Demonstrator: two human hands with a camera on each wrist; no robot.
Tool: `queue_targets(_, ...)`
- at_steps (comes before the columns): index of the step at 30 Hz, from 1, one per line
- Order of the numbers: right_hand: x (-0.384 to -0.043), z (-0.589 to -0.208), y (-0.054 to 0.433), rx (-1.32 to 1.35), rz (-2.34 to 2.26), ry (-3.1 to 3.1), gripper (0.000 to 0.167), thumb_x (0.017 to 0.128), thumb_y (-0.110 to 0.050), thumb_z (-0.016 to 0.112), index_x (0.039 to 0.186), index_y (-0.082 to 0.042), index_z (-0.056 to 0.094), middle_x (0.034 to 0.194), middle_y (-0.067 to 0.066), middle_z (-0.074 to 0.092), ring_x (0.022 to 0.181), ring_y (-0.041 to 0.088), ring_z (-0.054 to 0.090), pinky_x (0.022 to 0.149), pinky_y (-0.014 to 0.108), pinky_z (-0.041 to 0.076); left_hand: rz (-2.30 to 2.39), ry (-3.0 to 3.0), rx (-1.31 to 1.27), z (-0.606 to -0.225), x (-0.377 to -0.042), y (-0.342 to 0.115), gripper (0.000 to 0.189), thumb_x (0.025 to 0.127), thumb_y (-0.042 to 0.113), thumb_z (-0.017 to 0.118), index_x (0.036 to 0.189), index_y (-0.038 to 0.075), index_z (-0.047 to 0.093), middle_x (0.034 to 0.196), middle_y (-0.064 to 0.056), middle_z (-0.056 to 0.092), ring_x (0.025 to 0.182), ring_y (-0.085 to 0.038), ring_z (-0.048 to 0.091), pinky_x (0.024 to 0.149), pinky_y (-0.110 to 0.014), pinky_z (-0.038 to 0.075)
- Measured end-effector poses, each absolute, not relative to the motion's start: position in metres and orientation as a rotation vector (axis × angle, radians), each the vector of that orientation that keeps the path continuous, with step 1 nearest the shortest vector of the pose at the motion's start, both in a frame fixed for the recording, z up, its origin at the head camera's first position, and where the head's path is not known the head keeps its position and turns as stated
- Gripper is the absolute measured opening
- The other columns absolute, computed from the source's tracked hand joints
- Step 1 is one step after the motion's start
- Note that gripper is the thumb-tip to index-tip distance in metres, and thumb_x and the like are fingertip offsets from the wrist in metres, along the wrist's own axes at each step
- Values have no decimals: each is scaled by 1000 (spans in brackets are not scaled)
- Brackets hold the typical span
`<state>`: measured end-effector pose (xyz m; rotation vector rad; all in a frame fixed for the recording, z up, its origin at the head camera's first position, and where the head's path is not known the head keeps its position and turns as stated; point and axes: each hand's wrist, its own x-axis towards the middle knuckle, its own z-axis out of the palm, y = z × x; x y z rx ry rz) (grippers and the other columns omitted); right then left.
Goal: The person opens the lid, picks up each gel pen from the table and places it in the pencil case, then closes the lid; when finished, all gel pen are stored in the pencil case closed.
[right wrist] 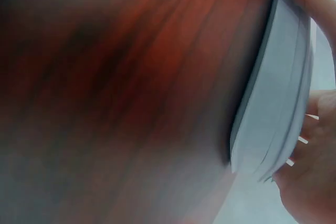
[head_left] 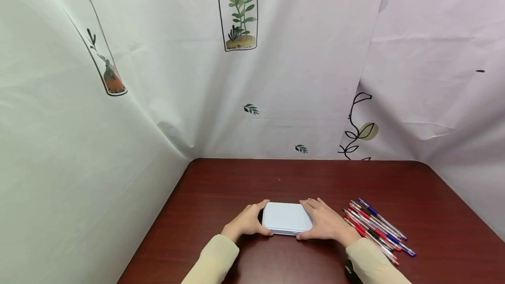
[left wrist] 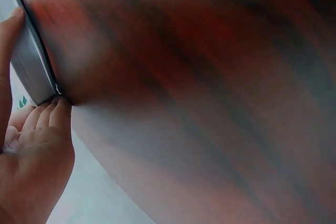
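A flat, pale blue case (head_left: 287, 218) with rounded corners lies on the dark red table, near its middle. My left hand (head_left: 247, 221) grips its left end, thumb at the near edge and fingers round toward the far side. At the opposite end my right hand (head_left: 324, 222) holds it the same way. The left wrist view shows the case's side wall (left wrist: 32, 56) between thumb and fingers. In the right wrist view a thin seam runs along the case (right wrist: 275, 87), and the thumb presses on its near side.
Several pens (head_left: 375, 225) with red, blue and black parts lie in a loose bundle right of my right hand. The wood-grain table (head_left: 236, 179) meets a white printed curtain (head_left: 292, 78) at the back and sides. Something dark (head_left: 350, 271) shows beside the right sleeve.
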<state>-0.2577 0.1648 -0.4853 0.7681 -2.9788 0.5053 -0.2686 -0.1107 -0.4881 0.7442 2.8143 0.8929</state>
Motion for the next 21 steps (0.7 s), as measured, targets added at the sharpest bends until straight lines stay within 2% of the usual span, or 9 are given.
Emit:
queue_targets(2, -259, -485, 162, 765, 500, -2993, 108, 62, -68, 78, 140, 1, 50, 138, 18, 54, 131, 35, 47, 112, 52, 31, 899, 2812, 734, -489, -269, -110, 100, 63, 32, 93, 145, 1, 43, 131, -13, 61, 116, -16, 58, 100, -34, 47)
queue_targets(7, -261, -478, 158, 728, 506, -3040, 106, 59, -64, 82, 137, 1, 53, 134, 18, 57, 123, 35, 54, 102, 51, 43, 910, 2813, 712, -490, -270, -110, 100, 62, 31, 93, 144, 1, 44, 132, -13, 60, 117, -17, 57, 101, -35, 46)
queue_targets(14, -268, -474, 157, 846, 459, -2996, 102, 58, -60, 84, 130, 6, 57, 125, 21, 62, 112, 35, 61, 93, 49, 50, 869, 2829, 677, -486, -269, -108, 99, 59, 29, 94, 142, 3, 47, 122, -11, 65, 104, -14, 60, 93, -32, 49)
queue_targets(21, -274, -471, 160, 961, 395, -2931, 94, 56, -59, 85, 123, 3, 62, 116, 18, 64, 98, 29, 63, 80, 43, 53, 840, 2868, 688, -481, -269, -104, 89, 57, 30, 95, 133, 7, 55, 108, -7, 69, 93, -15, 61, 85, -28, 50)
